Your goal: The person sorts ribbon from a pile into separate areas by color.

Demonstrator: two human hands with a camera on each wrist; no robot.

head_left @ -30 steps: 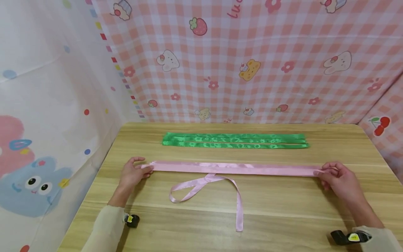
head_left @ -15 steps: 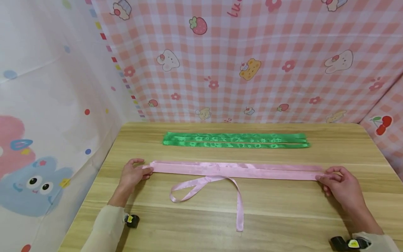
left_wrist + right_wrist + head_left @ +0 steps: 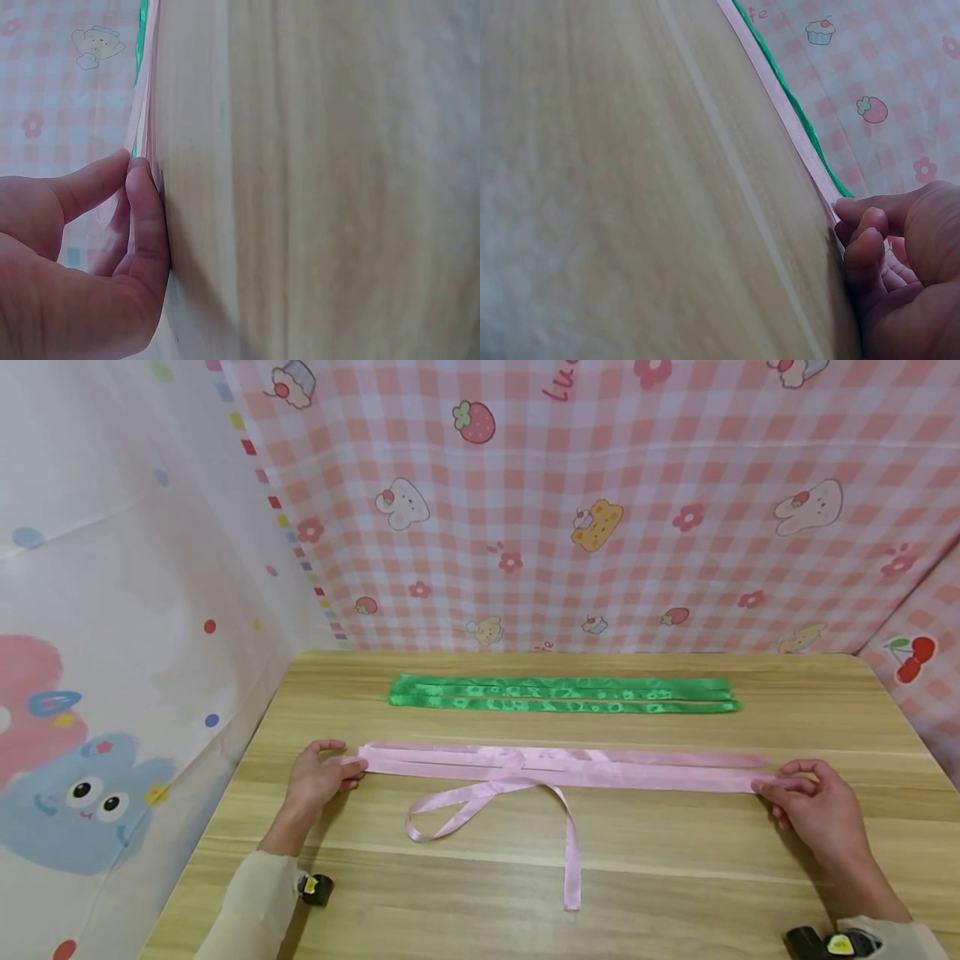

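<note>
A long strip of pink satin ribbon (image 3: 675,779) is stretched flat from side to side, low over the wooden table. My left hand (image 3: 318,774) pinches its left end between thumb and fingers. At the other end my right hand (image 3: 817,797) pinches it the same way. Right behind the held length lies another pink strip (image 3: 690,758), with a narrow gap showing between them in places. A loose pink tail (image 3: 572,860) loops out in front of the middle. In the left wrist view the ribbon's end (image 3: 139,127) runs into the fingertips; in the right wrist view the ribbon (image 3: 802,142) meets the thumb.
Green satin ribbon (image 3: 555,687) lies in parallel strips farther back on the table (image 3: 450,893). Behind the table hangs a pink checked cloth (image 3: 525,485), and a white printed cloth (image 3: 165,568) hangs at the left. Each wrist wears a small black camera (image 3: 318,888).
My right hand has moved slightly toward the body with the ribbon's right end, so the held strip now lies apart from the one behind it. The left hand has hardly moved.
</note>
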